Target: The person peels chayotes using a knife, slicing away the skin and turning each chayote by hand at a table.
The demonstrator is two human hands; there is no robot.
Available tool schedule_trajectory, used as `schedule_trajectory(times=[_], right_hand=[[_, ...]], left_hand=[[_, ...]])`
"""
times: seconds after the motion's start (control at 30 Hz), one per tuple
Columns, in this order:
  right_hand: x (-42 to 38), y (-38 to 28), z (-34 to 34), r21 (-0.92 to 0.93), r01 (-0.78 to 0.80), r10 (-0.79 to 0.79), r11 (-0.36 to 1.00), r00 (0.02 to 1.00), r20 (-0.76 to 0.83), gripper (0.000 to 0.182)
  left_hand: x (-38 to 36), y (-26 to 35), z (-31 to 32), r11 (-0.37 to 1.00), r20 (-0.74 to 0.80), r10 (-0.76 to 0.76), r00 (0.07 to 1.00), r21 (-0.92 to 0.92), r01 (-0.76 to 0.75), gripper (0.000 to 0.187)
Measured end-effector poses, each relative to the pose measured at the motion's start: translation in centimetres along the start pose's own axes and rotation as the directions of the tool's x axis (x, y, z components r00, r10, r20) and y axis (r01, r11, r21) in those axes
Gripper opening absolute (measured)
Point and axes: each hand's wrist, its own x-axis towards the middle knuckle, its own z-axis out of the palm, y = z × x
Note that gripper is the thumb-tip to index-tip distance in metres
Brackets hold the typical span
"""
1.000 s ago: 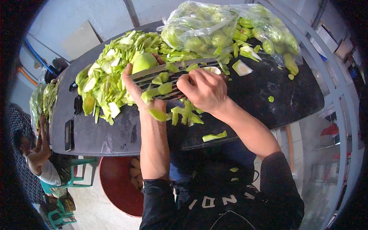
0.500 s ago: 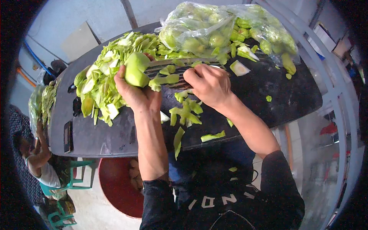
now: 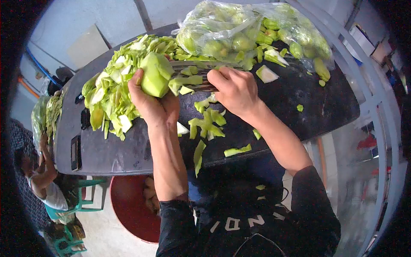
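Note:
My left hand [image 3: 150,102] is closed around a large, pale green, partly peeled fruit [image 3: 156,77]; its surface shows flat cut faces. My right hand [image 3: 236,91] is a fist around the handle of a broad knife, with the handle hidden by the fingers. The streaked knife blade [image 3: 204,72] reaches left to the fruit's side, and bits of peel cling to it. A strip of green peel [image 3: 188,80] lies across the blade near the fruit. Below the blade, more peelings [image 3: 207,124] are scattered on the dark table [image 3: 274,115].
A heap of green slices [image 3: 113,96] lies left of my hands. Clear plastic bags [image 3: 220,32] of green fruit stand at the back. A dark phone-like object [image 3: 75,153] is by the left edge. A red tub [image 3: 128,210] stands below; another person [image 3: 45,184] sits at left.
The fruit has risen slightly and turned in my left hand, showing a broader face. My right hand and the knife have shifted a little, and the peel strip on the blade has moved right.

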Motion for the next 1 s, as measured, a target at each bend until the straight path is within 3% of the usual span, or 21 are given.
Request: schedule_trajectory(times=[0.1,0.27,0.4,0.53,0.6,0.73,0.8,0.87,0.93,1.0], right_hand=[[0.3,0.1,-0.5,-0.021,-0.012,0.011,1.000,1.000,-0.015,0.012],[0.4,0.0,-0.5,0.024,-0.034,0.034,0.999,0.999,0.018,0.011],[0.3,0.2,-0.5,0.009,-0.033,0.033,0.999,0.999,-0.010,0.011],[0.5,0.1,-0.6,0.001,-0.034,0.034,0.999,0.999,-0.006,0.010],[0.5,0.0,-0.9,-0.003,-0.035,0.035,0.999,0.999,-0.015,0.010],[0.6,-0.1,-0.8,0.006,-0.045,0.045,0.999,0.999,0.005,0.011],[0.6,0.3,-0.7,0.024,-0.054,0.054,0.998,0.998,-0.011,0.012],[0.4,1.3,-0.7,0.115,-0.205,0.197,0.972,0.978,0.075,0.022],[0.4,1.9,-0.7,0.107,-0.256,0.245,0.961,0.964,0.102,0.020],[0.3,2.3,-0.3,0.131,-0.366,0.342,0.921,0.923,0.174,0.018]], left_hand=[[0.3,-0.1,-0.5,1.000,0.081,-0.026,0.996,-0.016,0.027,0.054],[-0.1,0.4,-0.1,1.000,0.027,-0.023,0.999,0.014,0.023,0.054],[0.3,0.7,-0.7,0.998,0.099,-0.066,0.993,0.000,0.066,0.050],[0.5,0.9,-0.9,0.996,0.004,-0.090,0.996,-0.008,0.090,0.047],[0.9,1.2,-1.5,0.973,-0.004,-0.208,0.978,-0.102,0.206,0.044],[0.3,0.7,-0.9,0.944,0.069,-0.327,0.943,-0.015,0.329,0.041],[0.0,0.3,-1.0,0.957,0.067,-0.287,0.955,-0.028,0.290,0.045],[0.0,0.1,-1.1,0.960,0.067,-0.273,0.960,-0.052,0.276,0.048],[-0.1,0.2,-0.9,0.963,0.218,-0.249,0.944,-0.047,0.265,0.050],[0.3,-0.2,-0.6,0.941,0.188,-0.275,0.943,-0.150,0.304,0.051]])
